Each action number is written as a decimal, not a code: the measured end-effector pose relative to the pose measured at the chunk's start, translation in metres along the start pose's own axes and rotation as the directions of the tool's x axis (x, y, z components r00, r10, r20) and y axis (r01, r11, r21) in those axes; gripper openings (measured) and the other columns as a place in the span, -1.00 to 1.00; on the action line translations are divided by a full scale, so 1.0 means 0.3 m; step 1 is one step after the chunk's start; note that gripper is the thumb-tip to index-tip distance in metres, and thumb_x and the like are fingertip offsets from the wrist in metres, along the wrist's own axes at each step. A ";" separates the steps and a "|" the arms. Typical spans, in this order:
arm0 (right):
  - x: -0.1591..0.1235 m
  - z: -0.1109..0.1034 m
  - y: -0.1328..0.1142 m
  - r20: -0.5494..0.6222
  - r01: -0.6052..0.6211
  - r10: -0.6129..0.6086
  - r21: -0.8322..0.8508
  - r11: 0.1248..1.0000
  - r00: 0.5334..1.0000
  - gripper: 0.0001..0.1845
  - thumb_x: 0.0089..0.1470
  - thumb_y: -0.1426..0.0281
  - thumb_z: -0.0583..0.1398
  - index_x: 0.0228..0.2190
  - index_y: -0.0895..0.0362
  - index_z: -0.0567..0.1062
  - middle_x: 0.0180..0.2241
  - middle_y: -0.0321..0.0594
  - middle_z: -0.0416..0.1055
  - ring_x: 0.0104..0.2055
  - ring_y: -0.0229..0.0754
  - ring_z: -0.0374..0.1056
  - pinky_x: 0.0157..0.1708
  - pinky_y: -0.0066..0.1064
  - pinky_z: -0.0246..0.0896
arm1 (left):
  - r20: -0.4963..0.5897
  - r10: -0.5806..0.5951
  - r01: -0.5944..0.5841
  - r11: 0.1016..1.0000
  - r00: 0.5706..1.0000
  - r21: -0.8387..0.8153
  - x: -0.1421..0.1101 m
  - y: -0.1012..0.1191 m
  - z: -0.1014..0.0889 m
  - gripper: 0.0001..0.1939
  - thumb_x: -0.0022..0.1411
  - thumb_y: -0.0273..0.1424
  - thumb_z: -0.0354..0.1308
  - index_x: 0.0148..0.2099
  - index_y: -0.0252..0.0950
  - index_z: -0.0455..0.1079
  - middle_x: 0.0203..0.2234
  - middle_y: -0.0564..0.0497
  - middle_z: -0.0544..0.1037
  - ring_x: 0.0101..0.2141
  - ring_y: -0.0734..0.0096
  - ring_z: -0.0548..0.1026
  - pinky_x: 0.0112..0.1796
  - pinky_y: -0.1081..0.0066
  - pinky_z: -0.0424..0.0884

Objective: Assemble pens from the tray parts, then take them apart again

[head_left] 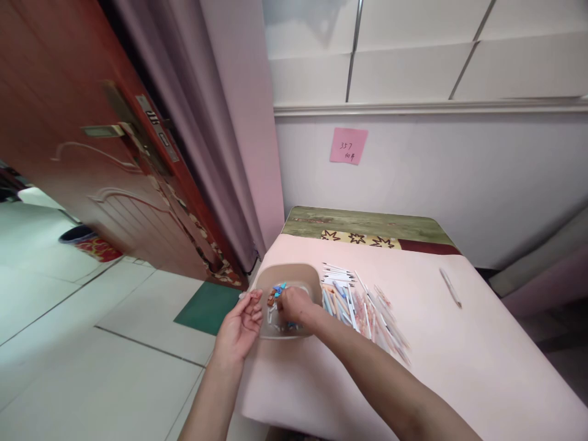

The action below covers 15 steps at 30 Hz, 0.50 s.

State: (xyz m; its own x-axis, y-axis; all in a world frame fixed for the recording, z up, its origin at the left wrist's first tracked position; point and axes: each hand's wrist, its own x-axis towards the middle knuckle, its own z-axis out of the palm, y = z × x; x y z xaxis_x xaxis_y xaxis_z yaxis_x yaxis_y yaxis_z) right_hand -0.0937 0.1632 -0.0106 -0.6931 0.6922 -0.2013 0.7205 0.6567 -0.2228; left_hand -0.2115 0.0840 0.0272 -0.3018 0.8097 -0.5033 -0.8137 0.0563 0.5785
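My right hand reaches down into a beige plastic bin, its fingers closed among small parts. Against those fingers are a bright blue piece and a brown piece; which of them the fingers grip is hidden. Lower in the bin lie small white and clear pieces. Just left of the bin's rim, my left hand is raised palm up with curled fingers. Between its thumb and forefinger shows a small whitish piece, too small to name.
Right of the bin, many pens lie in a loose pile, with several white slim sticks above them. A single pen lies farther right on the pink table cover. A wooden door stands at left.
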 end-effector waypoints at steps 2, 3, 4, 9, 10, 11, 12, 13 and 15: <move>-0.008 0.014 -0.028 0.001 0.028 -0.028 0.010 1.000 1.000 -0.73 -0.05 0.44 0.24 -0.24 0.17 0.61 -0.32 -0.03 0.58 -0.23 0.01 0.51 -0.28 -0.37 0.40 | 0.005 -0.006 0.006 1.000 1.000 -0.001 -0.001 -0.003 0.002 -0.83 0.30 -0.62 -0.04 -0.29 -0.45 0.37 -0.44 -0.08 0.55 -0.64 0.64 0.34 -0.71 0.64 0.22; -0.010 0.025 -0.042 -0.003 0.037 -0.037 0.012 0.999 0.999 -0.70 -0.05 0.44 0.24 -0.21 0.21 0.59 -0.32 0.01 0.58 -0.23 0.03 0.51 -0.28 -0.35 0.40 | 0.007 -0.010 0.010 1.000 1.000 -0.001 -0.003 -0.005 0.003 -0.82 0.30 -0.62 -0.05 -0.29 -0.45 0.37 -0.44 -0.08 0.55 -0.64 0.64 0.34 -0.71 0.64 0.22; -0.009 0.037 -0.055 -0.010 0.043 -0.043 0.014 0.999 0.999 -0.68 -0.05 0.45 0.24 -0.19 0.25 0.58 -0.31 0.05 0.57 -0.23 0.04 0.51 -0.28 -0.32 0.41 | 0.009 -0.014 0.014 1.000 1.000 -0.001 -0.004 -0.006 0.004 -0.82 0.30 -0.61 -0.05 -0.29 -0.45 0.37 -0.44 -0.08 0.55 -0.64 0.64 0.34 -0.71 0.64 0.22; 0.009 0.072 -0.099 -0.041 0.067 -0.065 0.040 0.997 0.997 -0.72 -0.03 0.57 0.18 -0.22 0.31 0.56 -0.24 0.15 0.54 -0.20 0.05 0.49 -0.23 -0.27 0.39 | 0.011 -0.004 0.004 1.000 1.000 0.008 -0.012 -0.006 0.003 -0.81 0.30 -0.61 -0.05 -0.30 -0.45 0.38 -0.44 -0.08 0.55 -0.64 0.64 0.34 -0.71 0.64 0.23; 0.011 0.070 -0.104 -0.044 0.069 -0.067 0.051 0.996 0.997 -0.74 -0.03 0.59 0.18 -0.24 0.31 0.57 -0.24 0.15 0.54 -0.20 0.05 0.49 -0.23 -0.27 0.38 | 0.010 0.002 -0.002 1.000 1.000 0.012 -0.013 -0.006 0.003 -0.81 0.30 -0.61 -0.04 -0.31 -0.46 0.38 -0.44 -0.08 0.55 -0.64 0.64 0.34 -0.71 0.64 0.23; 0.011 0.063 -0.107 -0.048 0.068 -0.065 0.065 0.996 0.997 -0.75 -0.05 0.59 0.19 -0.27 0.31 0.57 -0.25 0.15 0.54 -0.20 0.04 0.49 -0.23 -0.27 0.38 | 0.006 0.005 -0.005 1.000 1.000 0.017 -0.013 -0.007 0.004 -0.81 0.30 -0.61 -0.04 -0.32 -0.46 0.39 -0.45 -0.08 0.55 -0.64 0.64 0.34 -0.71 0.64 0.23; 0.008 0.053 -0.107 -0.055 0.064 -0.059 0.083 0.994 0.997 -0.77 -0.07 0.59 0.20 -0.30 0.31 0.58 -0.27 0.15 0.54 -0.20 0.04 0.49 -0.23 -0.28 0.37 | 0.004 0.006 -0.006 1.000 1.000 0.021 -0.014 -0.009 0.005 -0.81 0.30 -0.61 -0.03 -0.32 -0.46 0.39 -0.45 -0.08 0.55 -0.64 0.64 0.35 -0.71 0.64 0.23; 0.002 0.038 -0.104 -0.067 0.055 -0.048 0.105 0.993 0.997 -0.78 -0.08 0.58 0.21 -0.31 0.30 0.58 -0.29 0.14 0.55 -0.22 0.04 0.49 -0.24 -0.29 0.37 | 0.004 0.006 -0.006 1.000 1.000 0.025 -0.015 -0.012 0.008 -0.80 0.30 -0.61 -0.03 -0.33 -0.47 0.39 -0.45 -0.08 0.55 -0.64 0.64 0.35 -0.71 0.64 0.23; -0.023 0.002 -0.083 -0.113 0.019 -0.001 0.160 0.987 0.994 -0.79 -0.08 0.55 0.21 -0.32 0.28 0.57 -0.32 0.11 0.55 -0.25 0.02 0.49 -0.26 -0.32 0.36 | 0.014 0.001 -0.001 0.999 1.000 0.038 -0.017 -0.020 0.015 -0.80 0.30 -0.60 -0.02 -0.33 -0.47 0.41 -0.44 -0.09 0.55 -0.64 0.64 0.35 -0.71 0.65 0.23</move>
State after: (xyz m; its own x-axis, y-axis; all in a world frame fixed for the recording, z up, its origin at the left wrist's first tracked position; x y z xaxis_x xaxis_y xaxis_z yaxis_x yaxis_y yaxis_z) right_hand -0.1069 0.1420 -0.0042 -0.6867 0.7211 -0.0920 0.6945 0.6133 -0.3762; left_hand -0.2027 0.0822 0.0292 -0.2955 0.8179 -0.4937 -0.7938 0.0772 0.6032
